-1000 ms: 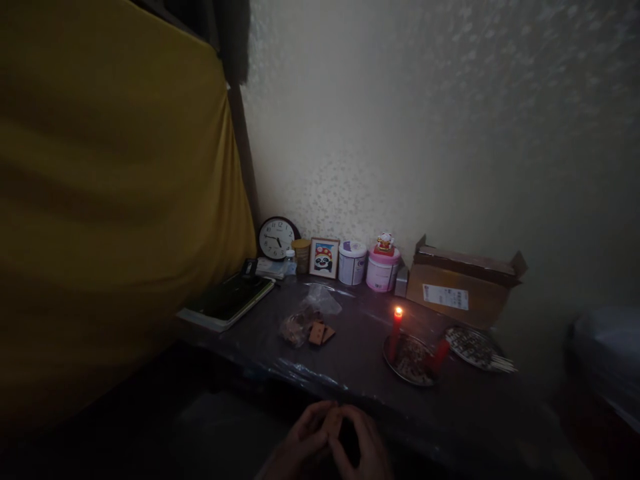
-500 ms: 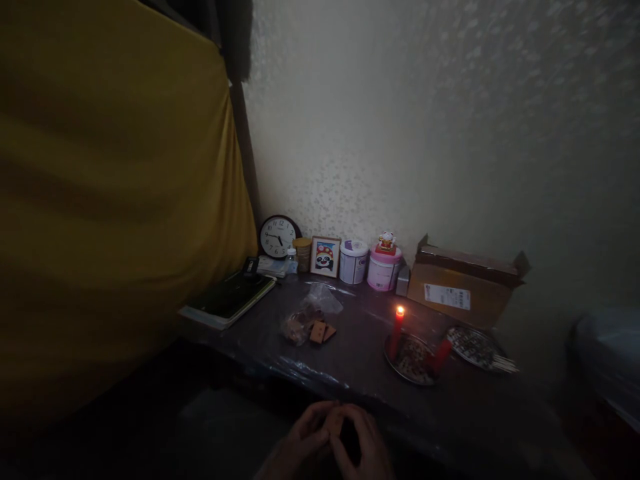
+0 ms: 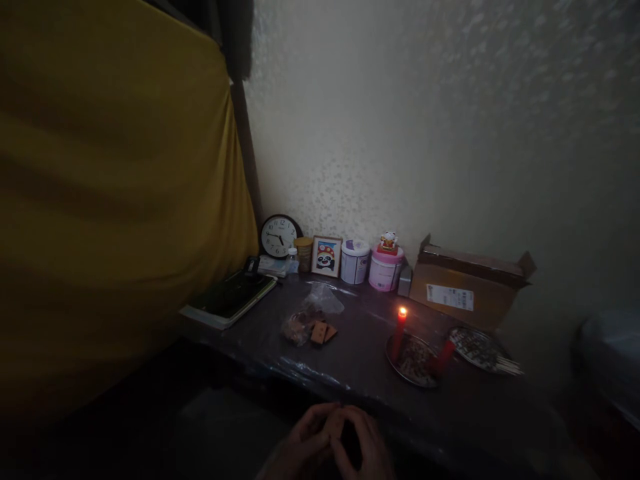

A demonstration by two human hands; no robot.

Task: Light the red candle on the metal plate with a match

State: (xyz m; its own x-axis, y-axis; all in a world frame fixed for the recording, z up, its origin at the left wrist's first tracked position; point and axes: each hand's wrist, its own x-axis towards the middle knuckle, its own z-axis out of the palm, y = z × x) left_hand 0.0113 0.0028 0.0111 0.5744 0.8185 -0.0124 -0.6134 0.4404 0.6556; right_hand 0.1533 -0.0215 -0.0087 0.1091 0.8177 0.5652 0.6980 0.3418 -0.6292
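Both my hands meet at the bottom edge, just in front of the dark table (image 3: 360,363). My left hand (image 3: 303,443) and my right hand (image 3: 365,443) have curled fingers pressed together around something small that the dim light hides. Beyond them a lit red candle (image 3: 399,330) stands in a round metal dish (image 3: 415,363), with an unlit red candle (image 3: 444,355) leaning at its right rim. A clear plastic bag (image 3: 310,317) with brown pieces lies mid-table, and two small brown blocks (image 3: 323,332) sit beside it.
A wall clock (image 3: 278,235), a small jar, a framed picture (image 3: 326,257), a white tub (image 3: 355,261), a pink tub with a figurine (image 3: 385,263) and a cardboard box (image 3: 467,283) line the wall. A second dish with sticks (image 3: 480,347) is at the right. A book (image 3: 227,300) lies by a yellow cloth (image 3: 110,200).
The view has drifted slightly. My hands stay together at the bottom edge with the fingers shifting a little.
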